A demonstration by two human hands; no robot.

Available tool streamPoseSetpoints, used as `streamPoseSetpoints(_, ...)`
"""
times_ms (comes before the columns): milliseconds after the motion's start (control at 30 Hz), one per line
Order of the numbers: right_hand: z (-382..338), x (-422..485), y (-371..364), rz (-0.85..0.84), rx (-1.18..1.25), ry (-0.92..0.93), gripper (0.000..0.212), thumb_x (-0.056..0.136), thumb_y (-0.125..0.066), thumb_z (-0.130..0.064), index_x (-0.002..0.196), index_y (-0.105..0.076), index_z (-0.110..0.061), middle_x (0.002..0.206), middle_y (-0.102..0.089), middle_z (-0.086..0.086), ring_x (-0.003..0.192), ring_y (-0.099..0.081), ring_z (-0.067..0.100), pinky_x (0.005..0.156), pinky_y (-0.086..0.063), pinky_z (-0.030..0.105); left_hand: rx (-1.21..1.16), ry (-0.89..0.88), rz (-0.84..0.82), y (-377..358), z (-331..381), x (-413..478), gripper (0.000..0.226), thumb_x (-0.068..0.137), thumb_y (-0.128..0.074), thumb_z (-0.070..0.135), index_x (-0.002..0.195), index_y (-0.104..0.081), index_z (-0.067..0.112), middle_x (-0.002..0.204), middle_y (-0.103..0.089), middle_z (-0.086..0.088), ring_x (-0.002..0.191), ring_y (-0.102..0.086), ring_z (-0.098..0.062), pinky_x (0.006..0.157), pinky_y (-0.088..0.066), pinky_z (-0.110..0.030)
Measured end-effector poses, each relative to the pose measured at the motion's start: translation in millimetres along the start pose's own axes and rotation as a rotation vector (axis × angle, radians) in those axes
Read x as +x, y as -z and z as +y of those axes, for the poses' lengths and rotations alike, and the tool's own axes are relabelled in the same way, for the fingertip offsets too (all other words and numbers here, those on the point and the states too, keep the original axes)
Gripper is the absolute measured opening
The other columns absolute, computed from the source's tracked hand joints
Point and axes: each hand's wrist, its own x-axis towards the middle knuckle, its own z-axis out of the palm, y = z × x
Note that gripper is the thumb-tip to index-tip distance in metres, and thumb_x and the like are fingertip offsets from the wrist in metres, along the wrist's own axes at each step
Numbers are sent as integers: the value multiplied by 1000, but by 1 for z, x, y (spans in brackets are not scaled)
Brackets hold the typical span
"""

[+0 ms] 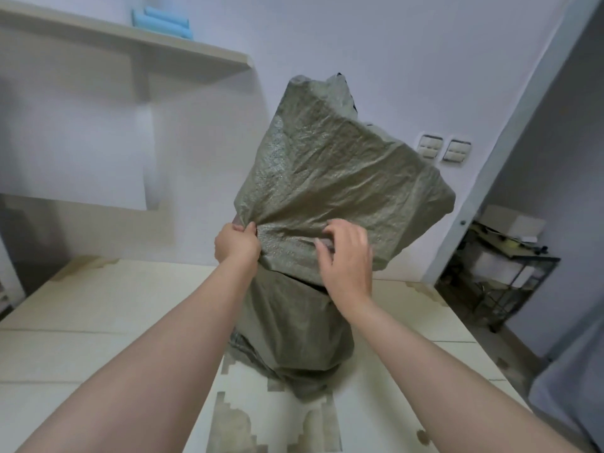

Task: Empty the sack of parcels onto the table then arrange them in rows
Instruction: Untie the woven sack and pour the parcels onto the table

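Note:
A large grey-green woven sack (327, 178) stands upright on the cream table (98, 322), its bulging lower part resting near the middle. Its loose upper part is lifted and folded over toward me. My left hand (237, 245) pinches the sack's left edge in a closed grip. Fingers spread, my right hand (346, 256) lies against the sack's folded lower edge; whether it grips the cloth is unclear. A small dark shape peeks out at the sack's top right. No parcels lie on the table; the sack's contents are hidden.
A wall shelf (130, 44) with blue rolls (163, 21) hangs at the upper left. A dark metal rack (510, 276) with boxes stands to the right, past a grey door frame (523, 125). Light switches (444, 148) sit on the wall behind the sack.

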Motion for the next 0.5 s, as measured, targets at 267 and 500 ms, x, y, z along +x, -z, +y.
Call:
streamPoseSetpoints(267, 51, 23, 26, -39, 459, -810, 83, 82, -68, -49, 139, -14, -21, 148, -27, 9, 124, -41, 25, 99, -40, 37, -44, 54, 58, -7, 1, -2, 26, 97, -52, 34, 108, -56, 10, 119, -61, -13, 108, -57, -34, 86, -42, -33)
streamPoseSetpoints(500, 82, 52, 30, 72, 1002, -1170, 106, 65, -60, -79, 148, -7, -40, 150, -35, 1, 129, -44, 34, 100, -41, 63, -182, 124, 165, -17, 5, -5, 15, 101, -47, 25, 95, -44, 11, 99, -51, -9, 89, -47, -27, 76, -38, -30)
